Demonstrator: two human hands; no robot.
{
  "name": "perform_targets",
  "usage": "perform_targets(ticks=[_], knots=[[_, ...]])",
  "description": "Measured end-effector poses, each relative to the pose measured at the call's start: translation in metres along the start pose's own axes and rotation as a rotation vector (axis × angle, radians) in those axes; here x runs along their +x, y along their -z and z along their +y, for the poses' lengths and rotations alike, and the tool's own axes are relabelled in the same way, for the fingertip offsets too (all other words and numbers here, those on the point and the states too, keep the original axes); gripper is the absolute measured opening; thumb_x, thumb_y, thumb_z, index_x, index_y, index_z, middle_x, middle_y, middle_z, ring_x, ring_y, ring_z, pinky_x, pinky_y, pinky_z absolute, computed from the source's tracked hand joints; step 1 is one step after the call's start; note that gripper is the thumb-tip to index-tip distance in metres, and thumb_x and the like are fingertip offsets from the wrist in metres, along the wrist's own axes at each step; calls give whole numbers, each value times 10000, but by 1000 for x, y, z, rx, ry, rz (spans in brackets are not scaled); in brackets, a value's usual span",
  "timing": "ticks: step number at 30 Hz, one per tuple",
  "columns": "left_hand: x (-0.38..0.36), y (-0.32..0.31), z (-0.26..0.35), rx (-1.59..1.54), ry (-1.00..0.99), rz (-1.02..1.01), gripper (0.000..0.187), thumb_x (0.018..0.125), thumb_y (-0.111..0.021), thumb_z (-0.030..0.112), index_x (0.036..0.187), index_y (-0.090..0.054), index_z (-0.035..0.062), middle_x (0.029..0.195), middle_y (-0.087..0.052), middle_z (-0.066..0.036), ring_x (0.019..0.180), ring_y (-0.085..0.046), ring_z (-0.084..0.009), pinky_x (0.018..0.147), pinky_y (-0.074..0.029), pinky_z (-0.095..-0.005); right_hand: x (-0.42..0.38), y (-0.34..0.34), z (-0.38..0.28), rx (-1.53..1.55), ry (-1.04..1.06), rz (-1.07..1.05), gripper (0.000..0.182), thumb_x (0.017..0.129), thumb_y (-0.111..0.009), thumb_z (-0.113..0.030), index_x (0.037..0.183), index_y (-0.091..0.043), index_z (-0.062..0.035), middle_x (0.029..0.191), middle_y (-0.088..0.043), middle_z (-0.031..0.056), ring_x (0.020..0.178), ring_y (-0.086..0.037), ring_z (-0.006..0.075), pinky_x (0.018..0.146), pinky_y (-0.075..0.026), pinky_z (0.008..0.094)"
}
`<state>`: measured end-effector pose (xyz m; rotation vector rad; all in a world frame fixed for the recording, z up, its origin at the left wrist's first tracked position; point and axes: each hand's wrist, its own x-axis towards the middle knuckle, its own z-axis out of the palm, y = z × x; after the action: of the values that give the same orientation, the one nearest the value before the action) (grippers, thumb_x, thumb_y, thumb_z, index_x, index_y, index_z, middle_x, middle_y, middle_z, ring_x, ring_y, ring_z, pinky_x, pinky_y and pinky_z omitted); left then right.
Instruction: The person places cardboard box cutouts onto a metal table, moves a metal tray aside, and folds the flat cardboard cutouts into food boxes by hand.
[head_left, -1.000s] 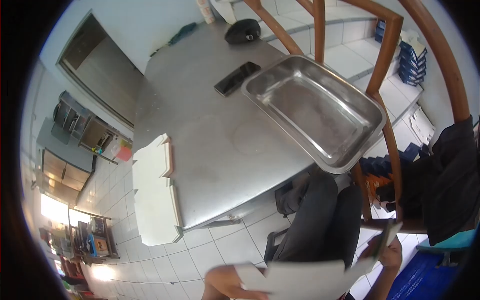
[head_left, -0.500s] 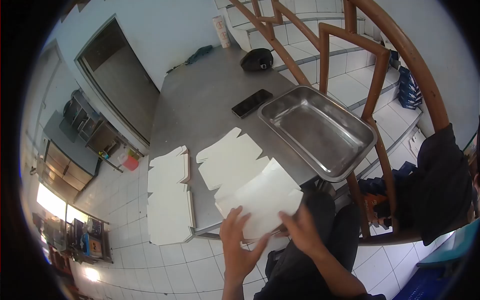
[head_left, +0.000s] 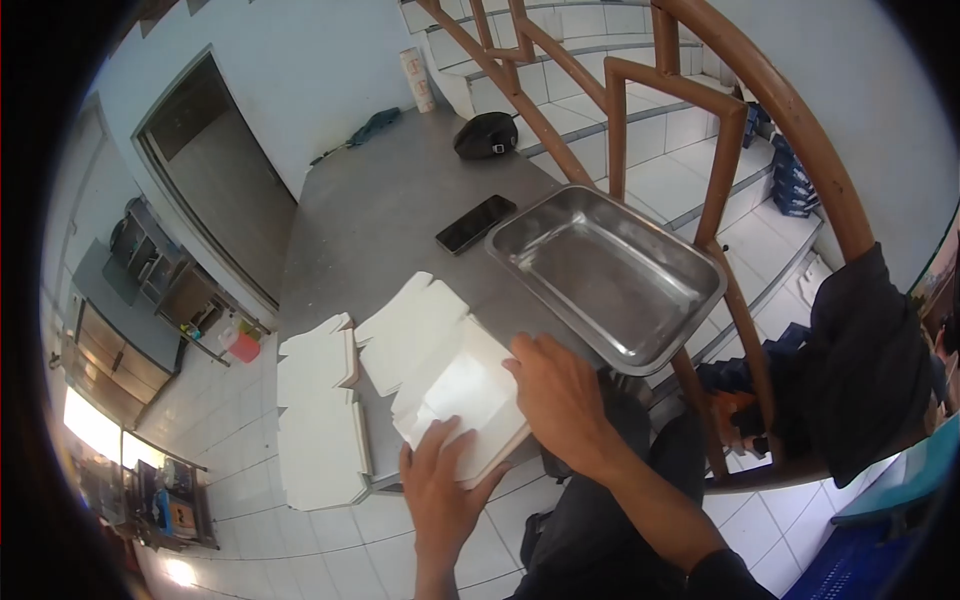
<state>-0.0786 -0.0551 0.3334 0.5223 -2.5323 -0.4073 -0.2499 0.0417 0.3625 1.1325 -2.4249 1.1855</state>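
Head view: your left hand (head_left: pixel 440 495) is part-open, fingers spread on the white card stack (head_left: pixel 478 375), thumb by its near edge; your right hand (head_left: pixel 560 405) curls at the right edge, grip unclear. Stack's at the table (head_left: pixel 360 230) edge, right of the other cards (head_left: pixel 322 430). Likely light, stiffish, bendable, slidey; pinch opposite edges, spare the flaps.

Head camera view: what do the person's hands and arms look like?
The left hand and right hand wear no gloves, and no watch shows. A dark sleeve covers the right arm near the elbow; the left forearm is bare to the picture's edge.
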Motion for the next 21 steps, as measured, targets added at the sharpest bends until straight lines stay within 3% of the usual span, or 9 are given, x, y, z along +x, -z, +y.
perform_targets(ticks=[2,5,9,11,14,17,19,21], knots=[[7,-2,0,-7,13,-15,568,695,-892,370,1136,-684,79,1337,-616,-84,1277,-547,-328,1092,-318,-549,5,2,-2,18,4,20,116,949,-632,-114,919,-561,-27,819,-610,163,793,-630,394,691,-492,485],[9,-5,-3,90,3,-17,628,712,-867,474,1150,-661,74,1335,-589,-112,1282,-530,-329,1066,-328,-554,7,-8,7,-146,-30,-115,102,939,-609,-106,1003,-600,-27,887,-652,153,864,-663,328,745,-557,418],[12,-11,-4,130,-11,-2,659,725,-849,526,1158,-650,70,1335,-570,-134,1295,-512,-325,1059,-323,-552,-7,-19,10,-183,-17,-68,116,928,-626,-115,986,-607,-16,953,-676,137,934,-661,310,774,-562,390],[14,-11,-4,122,2,6,628,737,-851,501,1147,-655,68,1322,-581,-132,1294,-516,-332,1056,-331,-552,-10,-20,3,-163,-16,-21,125,922,-634,-112,983,-608,-6,991,-678,136,960,-655,313,797,-557,393],[18,-9,-7,108,6,14,561,759,-851,444,1127,-666,63,1306,-597,-129,1297,-520,-344,1060,-343,-553,-4,-25,11,-70,153,130,166,921,-643,-117,1038,-616,-4,1048,-661,161,948,-647,325,827,-543,417],[20,-3,-13,79,34,-10,490,776,-848,376,1109,-678,58,1294,-613,-126,1299,-523,-356,1071,-351,-553,-6,-7,6,117,181,141,190,921,-654,-111,1076,-618,-5,1079,-636,182,904,-630,348,843,-524,428],[25,2,-20,60,41,-24,460,778,-847,336,1106,-683,59,1290,-619,-123,1302,-524,-359,1080,-349,-553,-18,39,-1,309,42,220,258,933,-665,-130,1152,-594,-14,1087,-622,170,877,-633,288,777,-532,371],[24,3,-25,37,71,-13,445,773,-850,300,1111,-686,62,1290,-622,-118,1307,-522,-358,1091,-342,-553,-36,73,14,447,-435,476,367,945,-676,-149,1253,-537,-6,1095,-623,152,885,-651,199,729,-526,298]])
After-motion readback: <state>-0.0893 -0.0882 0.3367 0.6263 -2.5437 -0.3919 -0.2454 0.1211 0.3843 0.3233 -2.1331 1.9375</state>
